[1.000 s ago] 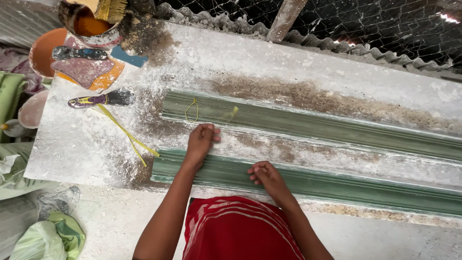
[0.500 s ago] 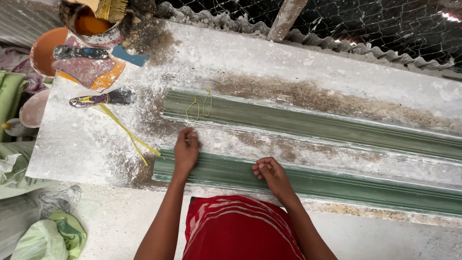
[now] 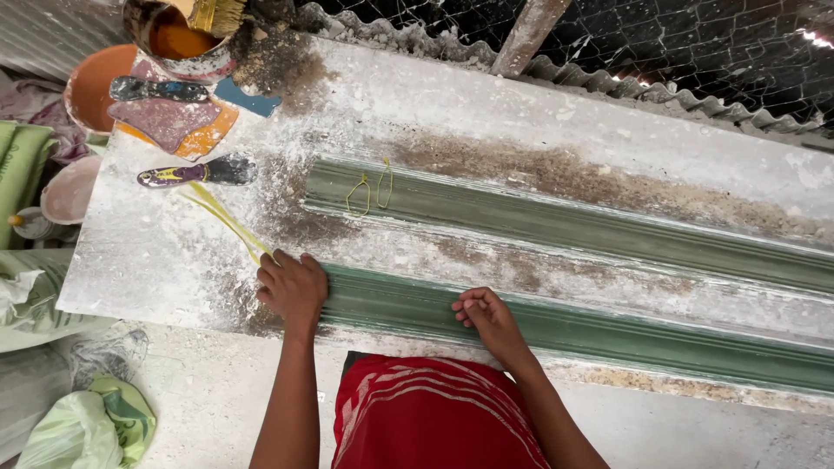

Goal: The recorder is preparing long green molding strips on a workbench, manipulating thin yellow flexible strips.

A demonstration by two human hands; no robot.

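We see a dusty white table bearing two long green mouldings, a brush, yellow strips, and a palette.

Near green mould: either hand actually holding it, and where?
Neither grips it. Left hand rests on the near green mould's left end; right hand fingertips press its top.

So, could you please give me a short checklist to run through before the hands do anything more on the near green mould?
1. Left hand on the left end of the near green mould: ok.
2. Right hand on its near edge: ok.
3. Far green mould lies apart: ok.
4. Yellow loops rest on the far mould: ok.
5. Scraper lies beyond the left hand: ok.
6. Mould filled: cannot tell.
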